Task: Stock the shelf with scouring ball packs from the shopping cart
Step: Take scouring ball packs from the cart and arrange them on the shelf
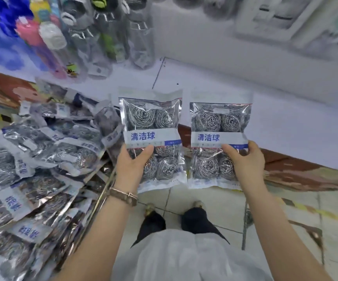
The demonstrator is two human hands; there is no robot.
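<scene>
Heap of scouring ball packs (34,159): filling the shopping cart (103,191) at far left; clear crinkled film bags, silver steel coils inside, white label bands with blue print; lying at all angles, overlapping, many upside down.

Left hand (132,161): clamped on the lower left part of the left pack (152,136); thumb on the front just below the label, fingers behind; watch (124,196) on the wrist.

Left pack: held upright, face to the camera, above the floor (286,209) and in front of the shelf (225,88); transparent bag, two coiled steel balls above the white band, two below; blue Chinese characters on the band, blue strip at its right end; white sealed margins top and bottom.

Right pack (220,142): same make, upright, just beside the left pack, not touching; slightly lower.

Right hand (245,161): closed on the right pack's right edge, thumb across the label's lower strip.

Shelf: white bare surface behind both packs, brown front edge; blurred hanging goods at its back left.
</scene>
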